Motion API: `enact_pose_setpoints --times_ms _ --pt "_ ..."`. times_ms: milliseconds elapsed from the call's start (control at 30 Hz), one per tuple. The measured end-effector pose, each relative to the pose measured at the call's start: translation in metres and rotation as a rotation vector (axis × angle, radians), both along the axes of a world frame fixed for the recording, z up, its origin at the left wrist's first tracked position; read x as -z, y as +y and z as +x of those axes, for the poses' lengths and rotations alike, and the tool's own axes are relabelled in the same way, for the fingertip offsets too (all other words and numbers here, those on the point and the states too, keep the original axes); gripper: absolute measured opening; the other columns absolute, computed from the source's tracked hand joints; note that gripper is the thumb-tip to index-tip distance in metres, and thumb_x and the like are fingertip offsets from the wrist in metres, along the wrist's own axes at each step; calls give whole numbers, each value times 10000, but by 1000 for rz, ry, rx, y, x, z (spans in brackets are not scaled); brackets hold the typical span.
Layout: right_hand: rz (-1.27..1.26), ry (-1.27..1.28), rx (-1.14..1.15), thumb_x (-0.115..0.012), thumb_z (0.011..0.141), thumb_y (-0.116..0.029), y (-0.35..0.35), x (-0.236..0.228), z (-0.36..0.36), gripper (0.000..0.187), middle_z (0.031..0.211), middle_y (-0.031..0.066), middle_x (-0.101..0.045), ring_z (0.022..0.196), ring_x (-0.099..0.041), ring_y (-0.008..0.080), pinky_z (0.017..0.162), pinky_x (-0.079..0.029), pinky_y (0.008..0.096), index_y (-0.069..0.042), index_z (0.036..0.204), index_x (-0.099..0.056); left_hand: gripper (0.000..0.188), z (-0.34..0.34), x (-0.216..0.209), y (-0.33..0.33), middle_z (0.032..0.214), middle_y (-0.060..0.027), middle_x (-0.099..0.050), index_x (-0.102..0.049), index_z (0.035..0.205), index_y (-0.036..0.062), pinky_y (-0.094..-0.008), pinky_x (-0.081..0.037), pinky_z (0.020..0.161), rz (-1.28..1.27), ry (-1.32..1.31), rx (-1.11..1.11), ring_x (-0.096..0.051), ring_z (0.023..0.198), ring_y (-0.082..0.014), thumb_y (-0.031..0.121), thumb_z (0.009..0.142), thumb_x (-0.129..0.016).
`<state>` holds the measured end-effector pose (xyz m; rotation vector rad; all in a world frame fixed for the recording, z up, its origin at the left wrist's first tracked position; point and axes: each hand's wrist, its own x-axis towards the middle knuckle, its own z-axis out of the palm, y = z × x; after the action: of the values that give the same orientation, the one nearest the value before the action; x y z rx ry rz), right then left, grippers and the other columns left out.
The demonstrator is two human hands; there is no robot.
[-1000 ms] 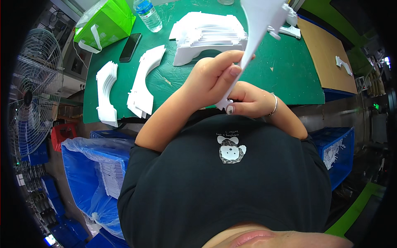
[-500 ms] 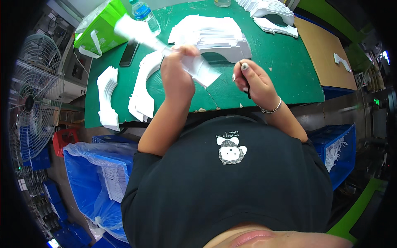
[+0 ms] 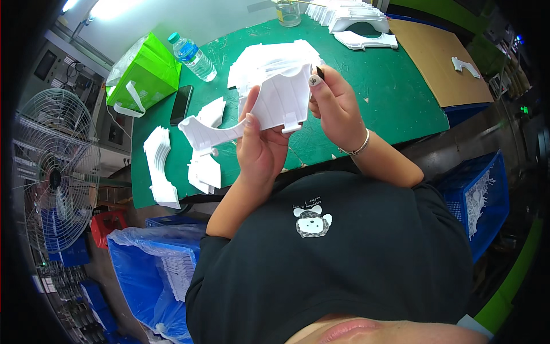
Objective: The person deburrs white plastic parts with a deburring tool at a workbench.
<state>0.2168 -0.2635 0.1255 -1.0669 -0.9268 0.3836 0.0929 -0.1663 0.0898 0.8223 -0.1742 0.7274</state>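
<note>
A white plastic part [image 3: 281, 100] with a curved cutout is raised over the green table, gripped near its middle between the thumb and fingers of my left hand [image 3: 260, 150]. At the part's right end is my right hand [image 3: 339, 112], closed around a small dark tool [image 3: 320, 73]. Only the tool's black tip shows, so its kind is hard to make out. Behind the held part lies a stack of similar white parts [image 3: 269, 56], partly covered by it. Two more groups stand to the left: one row of curved parts [image 3: 158, 163] and a nearer pile [image 3: 204, 172].
On the green table [image 3: 395, 103] are a water bottle [image 3: 195, 57], a phone [image 3: 181, 105], a green bag [image 3: 143, 77] and a glass jar [image 3: 288, 14]. Cardboard [image 3: 438, 63] lies at the right. Below are a lined blue bin [image 3: 137, 275] and a blue crate [image 3: 492, 200].
The white part has swung from a blurred slant to a broad face toward me, lower on its left side. My right hand has moved left and up to its right end.
</note>
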Motion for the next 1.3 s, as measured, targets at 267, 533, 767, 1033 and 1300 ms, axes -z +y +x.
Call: enact_pose_setpoints --times_ms 267,533,767,1033,1300 --pt "31 63 -38 -452 1015 -183 -6 -6 -6 208 733 -23 -496 667 -402 33 585 -363 227 -9 981 -559 498 -1 11 1 1473 -184 -389 -318 1496 122 -518 -472 997 -11 -131 141 -462 1313 -371 302 1042 -413" --pt "-4 -140 -60 -461 983 -152 -15 -11 3 213 751 53 -556 669 -472 109 607 -416 278 33 997 -566 586 -2 11 -2 1439 -145 -433 -300 1480 106 -461 -501 948 98 9 15 -509 1262 -318 406 1006 -472" --pt "-94 -270 -57 -487 986 -173 -21 -9 17 229 714 80 -548 655 -483 119 600 -421 280 38 969 -573 524 -4 5 4 1351 -184 -516 -375 1440 -16 -417 -506 956 229 -62 -6 -568 1185 -285 296 1028 -458" --pt "-127 -412 132 -592 969 -245 -25 -16 -6 287 639 106 -583 546 -538 191 536 -435 316 20 866 -563 441 -10 -11 4 1180 -235 -636 -525 1286 -118 -373 -504 928 1038 176 -694 -650 1051 -290 222 1011 -478" --pt "-149 -423 94 -575 976 -267 -21 -15 -16 302 643 152 -582 571 -577 300 541 -443 357 10 854 -568 339 -8 -17 2 1253 -289 -598 -567 1260 -72 -376 -503 924 1209 57 -715 -646 1105 -361 42 941 -549"
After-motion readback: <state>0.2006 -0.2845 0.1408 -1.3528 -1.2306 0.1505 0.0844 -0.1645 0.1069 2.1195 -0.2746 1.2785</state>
